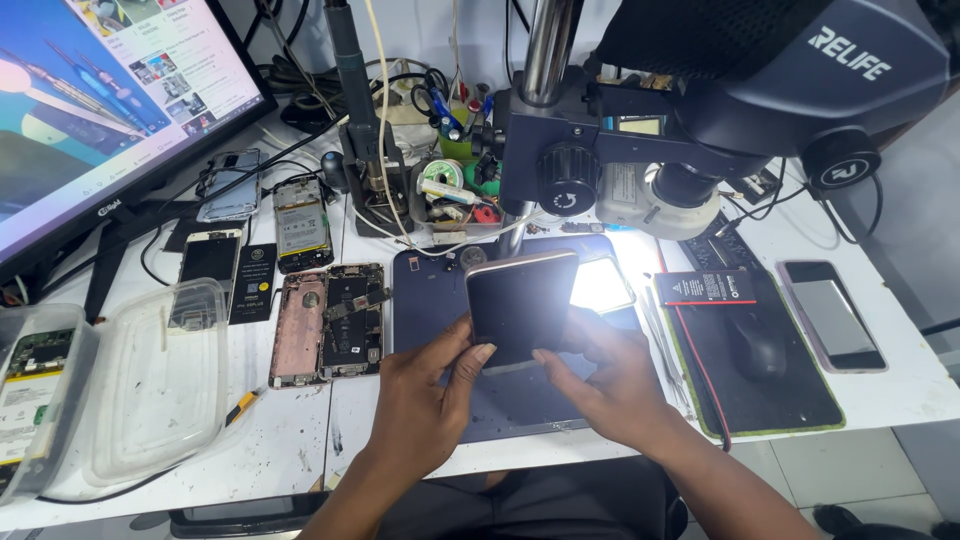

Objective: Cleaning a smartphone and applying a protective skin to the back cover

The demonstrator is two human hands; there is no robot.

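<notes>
A phone with a dark screen is held up over the dark blue work mat, under the microscope's ring light. My left hand grips its lower left edge, thumb on the screen's bottom. My right hand holds its lower right side, with the fingers curled behind it. A second bright, lit device lies on the mat just right of the held phone.
A microscope overhangs the bench. Opened phones and loose parts lie left of the mat, beside clear plastic trays. A monitor stands far left. A mouse on a black pad and another phone lie right.
</notes>
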